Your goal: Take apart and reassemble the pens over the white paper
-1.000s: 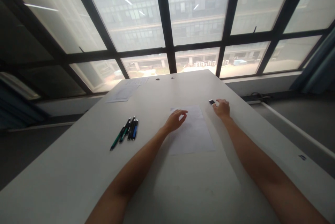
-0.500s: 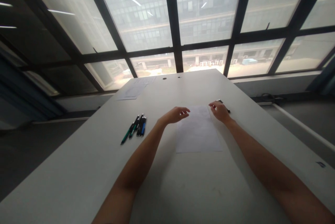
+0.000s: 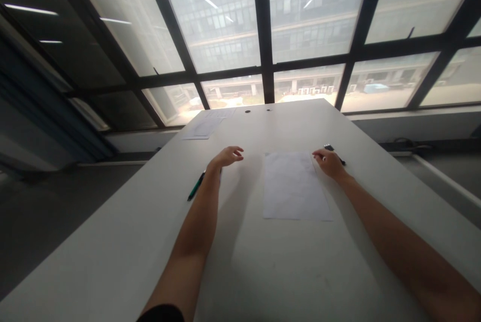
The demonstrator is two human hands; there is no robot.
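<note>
A blank white sheet of paper (image 3: 295,189) lies flat on the white table in front of me. My left hand (image 3: 227,156) hovers to the left of the sheet, fingers loosely bent and apart, holding nothing. My right hand (image 3: 327,162) is by the sheet's upper right edge, thumb and fingers loosely curled with a small gap; contact with the paper cannot be made out. Just beyond it lies a dark object with a silvery end (image 3: 329,147), partly covered by the hand. A green and black pen (image 3: 196,187) shows beside my left forearm, which hides the pens near it.
Other printed sheets (image 3: 205,127) lie at the table's far left. Two small dark spots, one of them round (image 3: 247,111), mark the far end of the white table (image 3: 278,272). Large framed windows stand behind it, with a blue curtain (image 3: 48,96) at left.
My left hand has moved left, off the sheet and toward the pens, so its forearm now covers most of them. The right hand stays near the sheet's edge. The view has shifted slightly.
</note>
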